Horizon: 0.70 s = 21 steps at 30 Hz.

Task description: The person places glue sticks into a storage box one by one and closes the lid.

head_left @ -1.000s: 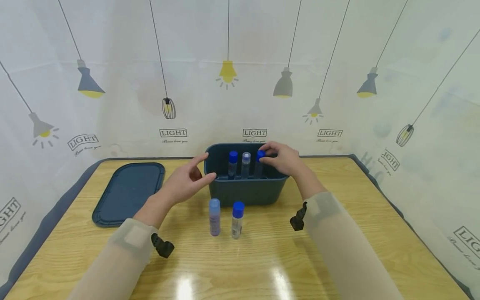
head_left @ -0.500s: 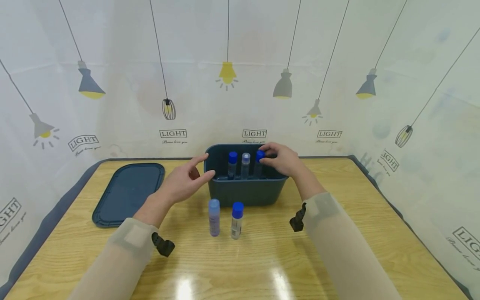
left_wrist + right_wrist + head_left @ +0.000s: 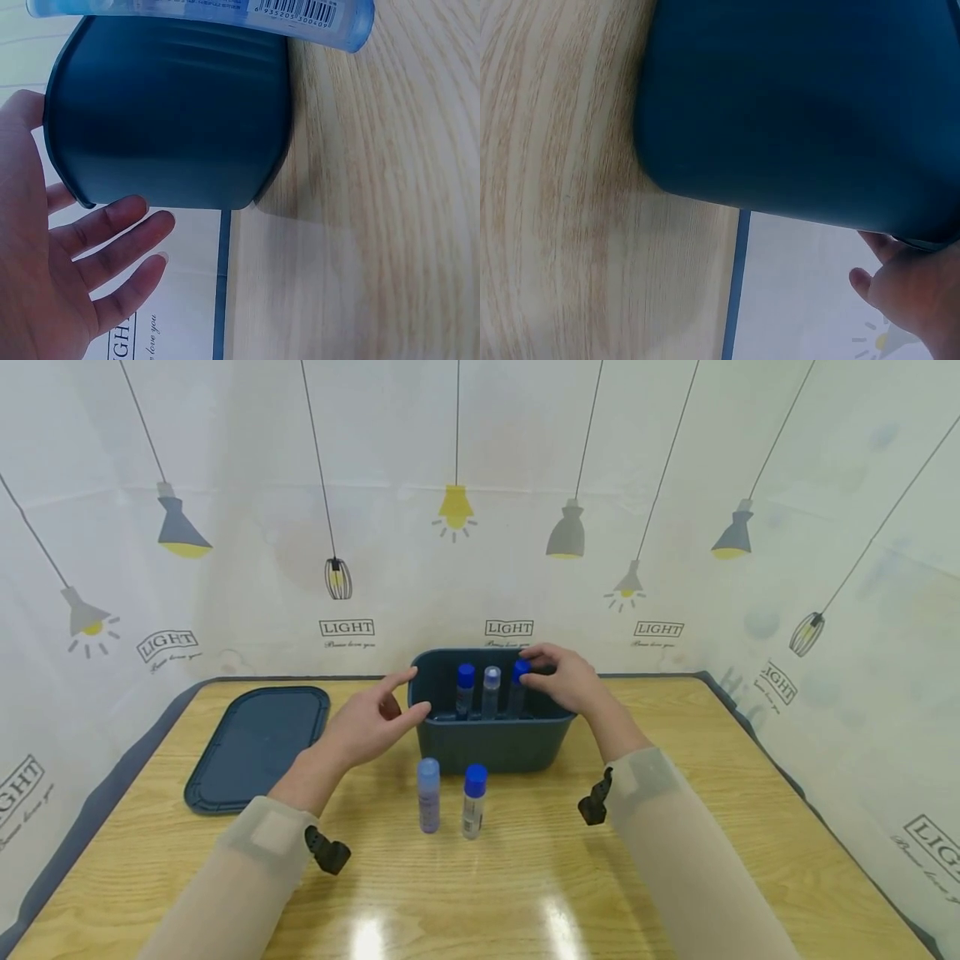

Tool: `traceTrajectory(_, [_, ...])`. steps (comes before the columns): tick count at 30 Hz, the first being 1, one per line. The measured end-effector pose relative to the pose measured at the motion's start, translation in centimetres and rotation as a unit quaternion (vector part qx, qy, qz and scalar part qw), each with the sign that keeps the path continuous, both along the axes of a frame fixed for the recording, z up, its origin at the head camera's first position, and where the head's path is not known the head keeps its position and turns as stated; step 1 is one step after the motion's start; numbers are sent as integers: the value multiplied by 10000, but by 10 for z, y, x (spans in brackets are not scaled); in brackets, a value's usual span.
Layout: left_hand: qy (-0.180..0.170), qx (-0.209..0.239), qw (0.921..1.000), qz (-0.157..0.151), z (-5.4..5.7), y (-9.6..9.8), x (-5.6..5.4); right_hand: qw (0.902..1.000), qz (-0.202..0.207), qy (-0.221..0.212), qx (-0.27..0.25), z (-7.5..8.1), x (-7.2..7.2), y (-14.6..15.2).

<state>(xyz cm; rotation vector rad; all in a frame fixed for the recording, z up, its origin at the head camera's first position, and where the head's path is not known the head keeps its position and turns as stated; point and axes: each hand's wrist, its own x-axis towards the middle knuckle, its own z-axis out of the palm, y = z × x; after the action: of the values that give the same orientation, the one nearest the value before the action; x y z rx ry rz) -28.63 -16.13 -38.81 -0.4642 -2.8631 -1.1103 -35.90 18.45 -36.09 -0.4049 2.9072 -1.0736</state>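
Note:
A dark blue plastic bin (image 3: 495, 750) stands on the table with three slim capped bottles upright inside. My right hand (image 3: 566, 678) reaches over the bin's right end, thumb and fingers pinching the blue cap of the rightmost bottle (image 3: 521, 673). Left of it are a clear-topped bottle (image 3: 491, 693) and a blue-capped one (image 3: 465, 689). My left hand (image 3: 365, 722) is spread at the bin's left end, fingertips right at the rim; the left wrist view shows its fingers (image 3: 124, 251) loose and extended. In the right wrist view, the bin wall hides most of my right hand (image 3: 911, 289).
In front of the bin, a light-blue-capped purplish bottle (image 3: 428, 795) and a blue-capped clear bottle (image 3: 474, 802) stand upright on the wooden table (image 3: 675, 827). A dark blue lid (image 3: 258, 747) lies flat at the left. Behind hangs a lamp-printed cloth (image 3: 510, 577).

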Motion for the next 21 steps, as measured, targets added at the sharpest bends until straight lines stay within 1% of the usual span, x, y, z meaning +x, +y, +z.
traceTrajectory(3, [5,-9,10000,-8,1,-1,0,9999,-82,49,-53,1,0,-1])
traceTrajectory(6, [-4,-4,10000,-3,1,-2,0,9994,-187,282,5,2,2,-3])
traceTrajectory(8, [1,-7,10000,10,1,-3,0,9978,-297,583,77,3,3,-3])
traceTrajectory(11, [12,2,10000,-25,-1,-2,-1,9914,-470,1212,156,3,5,-1])
traceTrajectory(13, [5,24,10000,-65,-2,-1,-1,9864,-509,1565,41,5,7,1])
traceTrajectory(15, [-14,53,9999,-92,-2,-1,-1,9826,-443,1800,-110,8,11,2])
traceTrajectory(17, [-23,72,9999,-78,-2,-1,0,9811,-284,1895,-261,12,16,4])
traceTrajectory(19, [-18,73,10000,-59,-2,-1,0,9809,-99,1902,-397,16,24,6])
traceTrajectory(21, [-7,54,10000,-48,-2,-1,-1,9815,98,1860,-434,19,35,7])
